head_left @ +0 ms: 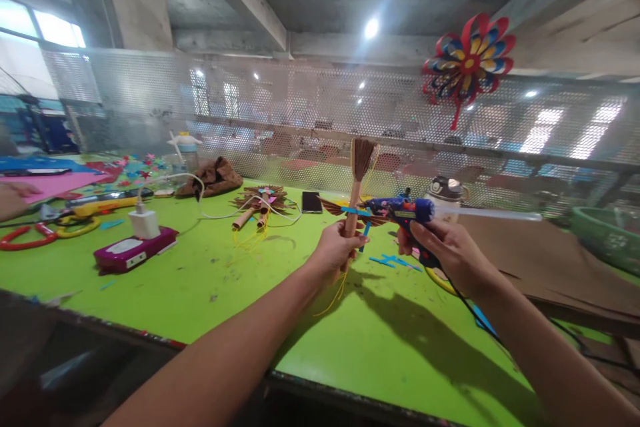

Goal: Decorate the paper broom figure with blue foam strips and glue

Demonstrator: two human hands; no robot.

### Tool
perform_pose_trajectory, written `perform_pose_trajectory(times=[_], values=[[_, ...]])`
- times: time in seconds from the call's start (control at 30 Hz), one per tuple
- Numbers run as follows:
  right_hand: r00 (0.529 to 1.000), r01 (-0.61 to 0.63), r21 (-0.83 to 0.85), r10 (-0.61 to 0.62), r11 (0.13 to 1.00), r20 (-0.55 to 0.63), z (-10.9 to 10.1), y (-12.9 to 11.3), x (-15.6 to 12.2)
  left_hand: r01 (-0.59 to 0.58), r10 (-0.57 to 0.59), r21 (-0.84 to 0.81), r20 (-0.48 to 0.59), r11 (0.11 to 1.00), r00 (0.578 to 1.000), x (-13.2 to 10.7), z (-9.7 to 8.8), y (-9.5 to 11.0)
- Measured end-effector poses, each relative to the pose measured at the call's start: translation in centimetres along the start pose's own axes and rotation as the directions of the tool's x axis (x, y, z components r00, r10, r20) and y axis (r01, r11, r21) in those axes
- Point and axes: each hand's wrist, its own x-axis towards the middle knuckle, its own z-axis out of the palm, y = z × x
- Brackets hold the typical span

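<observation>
My left hand [336, 250] is wrapped round a brown cardboard tube figure [356, 197], held upright above the table. Its top fans out in a fringed brush shape, with brown wing-like pieces at the sides and yellow string hanging below. A blue paper strip [356, 211] crosses the tube. In my right hand [445, 247] is a blue glue gun [407, 208], a long clear glue stick [493, 214] jutting from its back. The nozzle points left, close to the strip; whether it touches is hard to tell. Several blue paper strips [395, 261] lie below.
A similar cardboard figure [263, 203], a phone [312, 203] and a purple power strip [135, 250] with a white charger lie on the green table [240, 320]. Red-handled scissors [27, 237] and another person's hand [14, 199] are far left. Brown cardboard [545, 260] and a green basin [607, 237] stand right.
</observation>
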Motion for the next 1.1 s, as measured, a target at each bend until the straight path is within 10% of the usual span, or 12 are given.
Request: perform_pose_trajectory(times=[1.1], values=[[0.999, -0.051, 0.016, 0.051, 0.999, 0.005, -0.01, 0.59, -0.09, 0.046, -0.045, -0.016, 0.017, 0.999, 0.999, -0.48, 0.31, 0.34]])
